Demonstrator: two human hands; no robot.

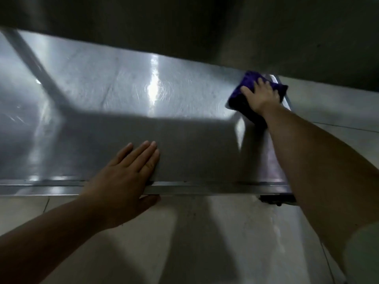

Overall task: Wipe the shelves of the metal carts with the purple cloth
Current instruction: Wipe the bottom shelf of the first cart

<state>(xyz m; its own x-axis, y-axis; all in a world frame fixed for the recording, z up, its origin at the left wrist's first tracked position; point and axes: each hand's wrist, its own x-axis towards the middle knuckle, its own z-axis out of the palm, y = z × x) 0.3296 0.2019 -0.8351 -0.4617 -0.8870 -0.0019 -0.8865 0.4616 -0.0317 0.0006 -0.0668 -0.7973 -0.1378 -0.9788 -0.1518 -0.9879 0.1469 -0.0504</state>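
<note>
L hand (127, 173) flat on shelf (123, 103) front edge, grip released — R hand (261, 95) presses purple cloth (238, 97), far corner.

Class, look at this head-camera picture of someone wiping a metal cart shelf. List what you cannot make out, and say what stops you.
- Purple cloth: its middle is covered by the right hand.
- Metal shelf: its left end is cut off by the frame edge; glare and motion blur hide whether it is clean.
- Left hand: the thumb goes below the shelf's front edge.
- Other shelves: in darkness above.
</note>
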